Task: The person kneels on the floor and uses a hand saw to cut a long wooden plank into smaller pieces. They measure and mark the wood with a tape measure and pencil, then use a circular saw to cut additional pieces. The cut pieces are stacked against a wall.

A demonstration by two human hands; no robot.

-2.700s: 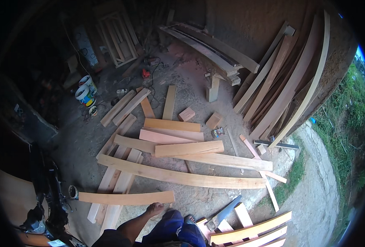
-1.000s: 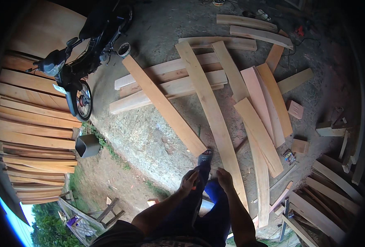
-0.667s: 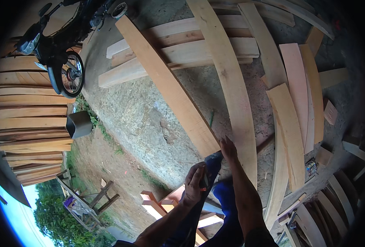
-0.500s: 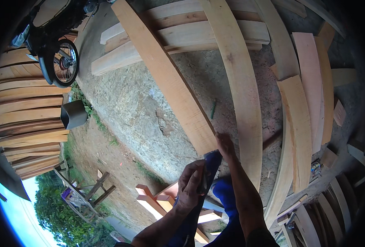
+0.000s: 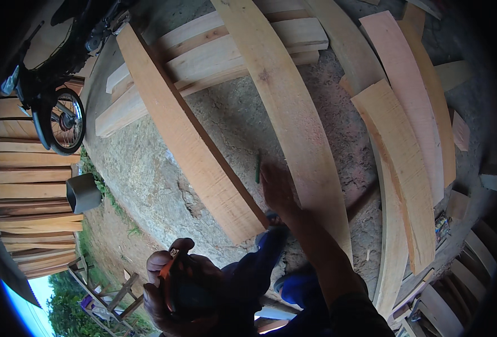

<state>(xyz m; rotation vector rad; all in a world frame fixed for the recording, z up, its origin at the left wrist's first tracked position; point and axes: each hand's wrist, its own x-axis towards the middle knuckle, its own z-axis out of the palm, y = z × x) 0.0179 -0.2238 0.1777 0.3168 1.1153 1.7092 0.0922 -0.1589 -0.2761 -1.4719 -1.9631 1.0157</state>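
My left hand (image 5: 159, 278), low in the view and near the camera, grips a dark, orange-trimmed object (image 5: 186, 289), perhaps a tape measure. My right hand (image 5: 273, 185) reaches down beside a thin green stick (image 5: 258, 168) on the concrete, its fingers loosely open and partly in shadow. A long orange-tan board (image 5: 189, 146) lies diagonally to the left of that hand, across several pale boards (image 5: 287, 33). A wide tan board (image 5: 285, 118) lies to its right.
A black motorbike (image 5: 63, 123) stands at upper left, by stacked planks (image 5: 26, 174) and a grey bin (image 5: 83, 191). More boards (image 5: 394, 168) cover the right side, with a small block (image 5: 457, 205). A wooden frame (image 5: 116, 297) stands outside at lower left.
My left hand has come closer to the camera with the object. My right hand has left the board's near end and moved up and leftward toward the green stick.
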